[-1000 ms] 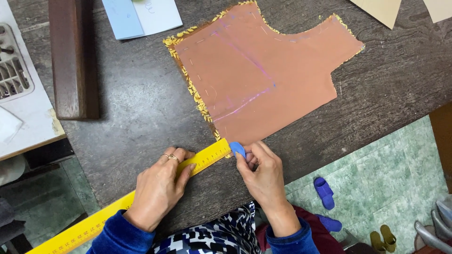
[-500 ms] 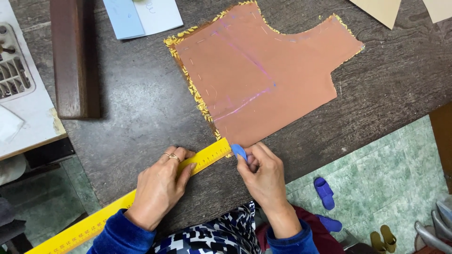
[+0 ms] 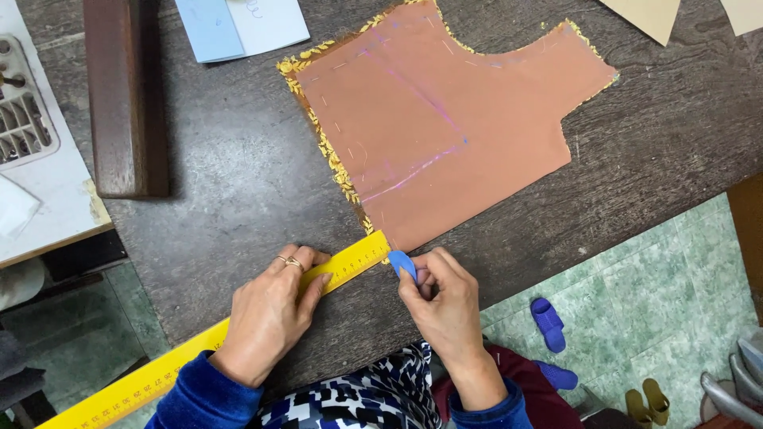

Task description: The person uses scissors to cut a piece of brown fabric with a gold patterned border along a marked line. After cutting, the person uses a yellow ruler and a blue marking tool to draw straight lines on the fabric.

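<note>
A brown cut fabric piece [image 3: 445, 119] with a yellow patterned edge lies flat on the dark table [image 3: 222, 183], marked with faint purple chalk lines. My left hand [image 3: 270, 314] presses a long yellow ruler [image 3: 350, 266] flat against the table near its front edge; the ruler's end reaches the fabric's lower corner. My right hand [image 3: 445, 298] pinches a small blue tailor's chalk [image 3: 402, 262] at that ruler end, right at the fabric corner.
A dark wooden block [image 3: 127, 95] lies at the left. Blue and white papers [image 3: 238, 28] sit at the back. A white sewing-machine base [image 3: 36, 159] is at far left. Beige paper pieces [image 3: 648, 16] rest at the back right. Blue slippers [image 3: 548, 322] are on the green floor.
</note>
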